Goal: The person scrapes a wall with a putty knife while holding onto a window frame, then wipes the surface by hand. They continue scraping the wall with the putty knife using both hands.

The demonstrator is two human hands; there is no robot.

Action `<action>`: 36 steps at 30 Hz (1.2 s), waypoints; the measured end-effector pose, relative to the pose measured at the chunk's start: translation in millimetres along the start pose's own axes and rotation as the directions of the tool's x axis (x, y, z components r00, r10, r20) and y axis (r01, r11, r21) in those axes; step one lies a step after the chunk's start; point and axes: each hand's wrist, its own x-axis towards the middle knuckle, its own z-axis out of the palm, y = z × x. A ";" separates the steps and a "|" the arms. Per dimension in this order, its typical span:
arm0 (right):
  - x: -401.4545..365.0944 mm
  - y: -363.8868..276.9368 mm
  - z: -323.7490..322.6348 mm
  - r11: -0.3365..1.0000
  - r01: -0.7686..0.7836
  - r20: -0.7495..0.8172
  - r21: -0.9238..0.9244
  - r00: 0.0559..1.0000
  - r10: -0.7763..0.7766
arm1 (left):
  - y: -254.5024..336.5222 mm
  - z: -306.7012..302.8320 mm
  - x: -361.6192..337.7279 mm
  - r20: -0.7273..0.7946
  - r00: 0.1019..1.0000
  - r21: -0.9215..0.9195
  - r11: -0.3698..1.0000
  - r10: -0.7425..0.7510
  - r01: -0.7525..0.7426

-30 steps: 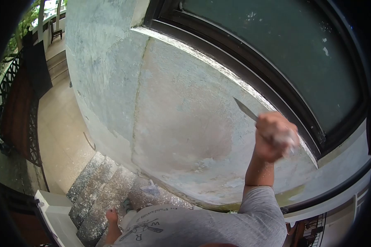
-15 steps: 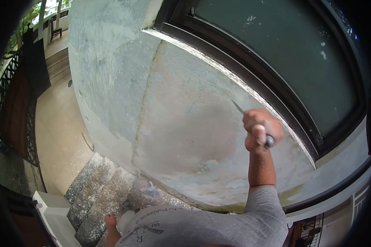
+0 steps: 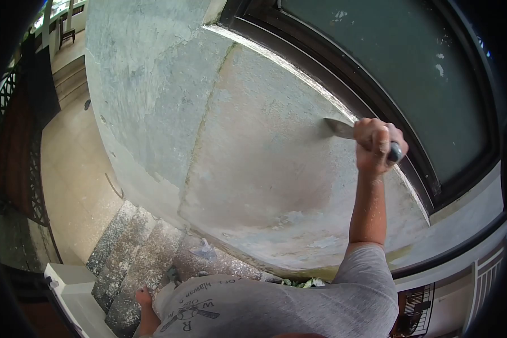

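Note:
My right hand (image 3: 379,145) is closed round the dark handle of a scraper (image 3: 339,128), whose metal blade lies against the wall just below the window ledge. The wall (image 3: 265,163) is pale blue-green with a large greyish-brown patch and a vertical crack line at its left. Low in the view, beside my grey shirt, part of my left hand (image 3: 143,295) shows, small and near the speckled steps; whether it holds anything is hard to make out.
A dark-framed window (image 3: 388,67) fills the upper right. Speckled steps (image 3: 146,253) go down at the lower left, beside a white post (image 3: 73,293). A tiled floor (image 3: 67,169), railing and chair (image 3: 66,35) lie at the left.
My right hand has moved up and to the right with the scraper, and the blade now shows broader against the wall. My view has shifted slightly.

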 end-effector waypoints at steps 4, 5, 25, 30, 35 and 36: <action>0.8 -6.1 5.3 0.983 -0.159 0.118 -0.093 0.978 0.169 | 25.7 -13.6 14.9 0.085 0.992 -0.193 0.976 -0.089 0.104; 14.9 -23.3 9.7 0.995 -0.093 0.134 -0.025 0.986 0.096 | 28.8 -13.2 14.5 0.097 0.990 -0.186 0.976 -0.098 0.115; 23.9 20.7 6.6 0.947 -0.295 0.287 -0.127 0.903 0.320 | 65.0 67.2 24.7 0.276 0.961 -0.041 0.999 0.034 -0.024; 65.7 -19.1 2.8 0.995 -0.054 0.374 0.082 0.927 0.020 | 55.1 86.1 6.9 0.289 0.953 -0.236 0.972 0.089 -0.019; 24.4 38.3 1.1 0.908 -0.258 0.289 -0.331 0.888 0.358 | 30.5 96.3 -1.3 0.183 0.980 -0.008 0.997 0.082 -0.082; 7.0 42.5 0.8 0.900 -0.337 0.287 -0.277 0.865 0.412 | 30.4 103.2 -2.4 0.132 0.988 0.005 0.997 0.078 -0.079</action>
